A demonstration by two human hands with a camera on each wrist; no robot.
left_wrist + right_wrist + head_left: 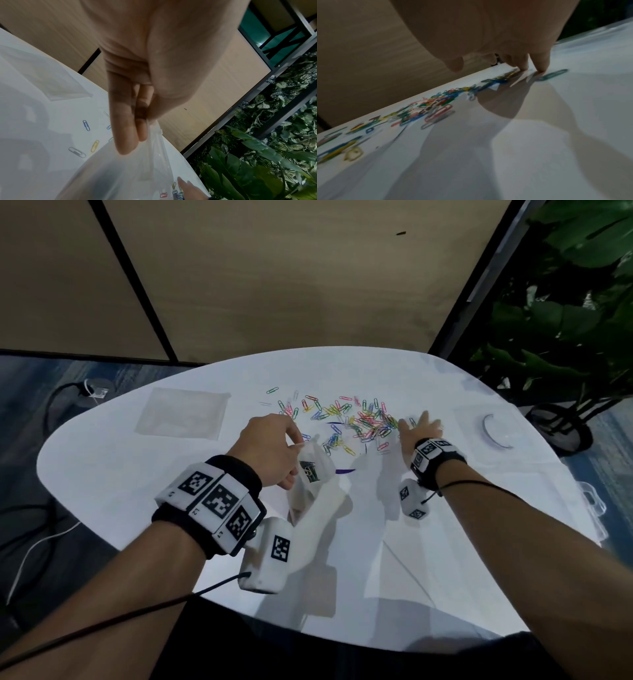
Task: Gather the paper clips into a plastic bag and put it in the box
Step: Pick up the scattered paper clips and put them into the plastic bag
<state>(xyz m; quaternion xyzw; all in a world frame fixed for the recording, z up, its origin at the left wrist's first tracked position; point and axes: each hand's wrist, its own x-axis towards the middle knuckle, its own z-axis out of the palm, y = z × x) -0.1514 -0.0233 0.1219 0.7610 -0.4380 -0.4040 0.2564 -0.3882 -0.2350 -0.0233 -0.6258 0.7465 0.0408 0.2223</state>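
Many coloured paper clips (356, 421) lie scattered across the far middle of the white table (171, 501). My left hand (274, 450) pinches the top edge of a clear plastic bag (313, 477), which hangs down towards the table with a few clips inside. The same bag (130, 173) fills the lower left wrist view under my fingers (126, 135). My right hand (419, 428) lies spread at the right end of the clip pile, fingertips (541, 67) touching the table beside the clips (440, 106).
A second flat clear bag (183, 414) lies at the far left of the table. A clear plastic box with a round mark (496, 433) stands at the right, and a clear lid (592, 501) near the right edge. Plants (575, 302) stand beyond the table.
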